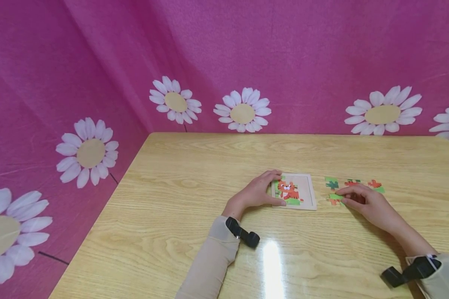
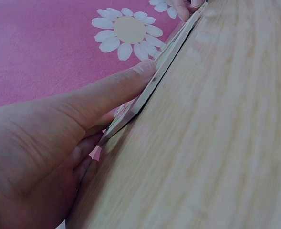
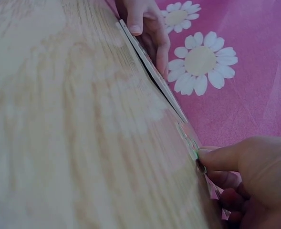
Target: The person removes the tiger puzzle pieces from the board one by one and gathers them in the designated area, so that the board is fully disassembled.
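Observation:
My left hand (image 1: 256, 192) grips a shallow wooden puzzle tray (image 1: 306, 189) by its left side, thumb on the near rim and fingers at the far left corner. Inside the tray, joined pieces form part of an orange tiger (image 1: 289, 190) on green; its right side shows bare wood. Right of the tray, my right hand (image 1: 372, 207) pinches a green and orange puzzle piece (image 1: 334, 200) between thumb and fingers, close over the table. In the right wrist view the thumb (image 3: 221, 157) lies on the piece's edge, and the fingertips are partly hidden.
Beyond the right hand lie loose pieces: a green one (image 1: 331, 182), a red and green one (image 1: 352, 182) partly covered by the hand, and an orange and green one (image 1: 376, 185). The wooden table (image 1: 179, 187) meets a pink flowered cloth (image 1: 292, 62) at the back and left.

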The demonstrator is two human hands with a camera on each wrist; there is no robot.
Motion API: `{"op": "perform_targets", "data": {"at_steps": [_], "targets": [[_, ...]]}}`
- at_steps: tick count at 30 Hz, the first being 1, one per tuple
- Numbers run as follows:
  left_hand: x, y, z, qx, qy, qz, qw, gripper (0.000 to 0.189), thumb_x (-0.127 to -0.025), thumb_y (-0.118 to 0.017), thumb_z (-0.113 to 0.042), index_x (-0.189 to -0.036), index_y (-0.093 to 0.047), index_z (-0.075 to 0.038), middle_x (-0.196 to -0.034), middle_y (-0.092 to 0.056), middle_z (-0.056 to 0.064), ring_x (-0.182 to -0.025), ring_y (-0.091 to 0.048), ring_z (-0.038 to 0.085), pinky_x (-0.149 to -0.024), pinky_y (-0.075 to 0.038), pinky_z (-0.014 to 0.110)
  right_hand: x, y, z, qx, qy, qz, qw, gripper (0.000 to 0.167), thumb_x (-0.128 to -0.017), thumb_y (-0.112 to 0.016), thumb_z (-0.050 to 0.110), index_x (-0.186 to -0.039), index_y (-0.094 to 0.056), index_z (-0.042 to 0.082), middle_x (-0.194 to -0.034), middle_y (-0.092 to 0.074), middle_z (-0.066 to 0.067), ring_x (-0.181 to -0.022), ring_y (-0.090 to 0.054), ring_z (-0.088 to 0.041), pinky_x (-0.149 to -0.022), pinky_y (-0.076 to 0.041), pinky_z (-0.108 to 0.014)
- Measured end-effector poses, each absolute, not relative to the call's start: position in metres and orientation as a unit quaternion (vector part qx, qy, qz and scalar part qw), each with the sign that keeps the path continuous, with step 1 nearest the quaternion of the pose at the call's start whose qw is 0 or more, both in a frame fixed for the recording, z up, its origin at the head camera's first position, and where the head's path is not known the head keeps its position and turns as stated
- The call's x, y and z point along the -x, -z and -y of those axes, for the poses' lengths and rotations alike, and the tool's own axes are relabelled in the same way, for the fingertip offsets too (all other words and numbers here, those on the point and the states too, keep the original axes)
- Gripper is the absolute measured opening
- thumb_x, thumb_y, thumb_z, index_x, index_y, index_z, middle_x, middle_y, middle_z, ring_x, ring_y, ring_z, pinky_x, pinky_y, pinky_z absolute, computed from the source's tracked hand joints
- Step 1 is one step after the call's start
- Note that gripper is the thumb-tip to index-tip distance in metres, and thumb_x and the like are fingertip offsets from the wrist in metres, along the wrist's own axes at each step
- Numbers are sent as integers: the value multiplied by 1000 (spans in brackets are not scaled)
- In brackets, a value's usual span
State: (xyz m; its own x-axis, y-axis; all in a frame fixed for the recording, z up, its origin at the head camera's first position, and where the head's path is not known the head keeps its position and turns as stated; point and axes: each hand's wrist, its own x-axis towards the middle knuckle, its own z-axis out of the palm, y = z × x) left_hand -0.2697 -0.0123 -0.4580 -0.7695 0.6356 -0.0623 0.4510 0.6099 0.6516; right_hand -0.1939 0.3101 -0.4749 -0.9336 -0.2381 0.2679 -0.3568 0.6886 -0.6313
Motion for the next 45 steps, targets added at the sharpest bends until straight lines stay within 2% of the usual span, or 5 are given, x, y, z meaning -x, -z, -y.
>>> {"op": "perform_targets", "data": {"at_steps": [12, 21, 30, 37, 45], "targets": [[270, 459, 13, -305, -324, -884, 145, 79, -80, -80, -40, -146, -44, -14, -159, -33, -5, -149, -29, 14, -123, -28, 33, 192, 470, -307, -109, -375, 913, 113, 15, -94, -64, 12, -107, -71, 7, -95, -54, 30, -75, -47, 6, -58, -40, -13], [270, 458, 13, -303, -323, -884, 149, 79, -81, -79, -41, -146, -43, -15, -159, -32, -6, -148, -29, 14, -123, -29, 33, 201, 466, -283, -139, -379, 905, 135, 11, -91, -69, 10, -101, -72, 7, -86, -61, 12, -69, -49, 5, -57, -42, -13], [270, 459, 13, -308, -318, -884, 148, 79, -81, -79, -40, -146, -43, -14, -159, -32, -5, -149, -28, 14, -124, -27, 32, 211, 468, -256, -167, -379, 899, 140, 14, -85, -73, 3, -99, -73, 6, -90, -67, -7, -73, -49, 8, -59, -43, -10], [271, 460, 12, -315, -309, -886, 142, 79, -81, -79, -41, -146, -43, -13, -159, -32, -4, -149, -27, 14, -124, -27, 30, 220, 468, -241, -161, -380, 904, 108, 15, -86, -73, 6, -102, -73, 7, -90, -65, -5, -74, -46, 2, -59, -42, -14], [271, 460, 12, -307, -312, -887, 147, 81, -81, -79, -42, -147, -42, -15, -160, -31, -5, -149, -27, 14, -123, -27, 32, 228, 463, -227, -167, -380, 908, 54, 20, -88, -72, 10, -107, -71, 6, -91, -66, -7, -76, -49, -2, -63, -45, -16]]}}
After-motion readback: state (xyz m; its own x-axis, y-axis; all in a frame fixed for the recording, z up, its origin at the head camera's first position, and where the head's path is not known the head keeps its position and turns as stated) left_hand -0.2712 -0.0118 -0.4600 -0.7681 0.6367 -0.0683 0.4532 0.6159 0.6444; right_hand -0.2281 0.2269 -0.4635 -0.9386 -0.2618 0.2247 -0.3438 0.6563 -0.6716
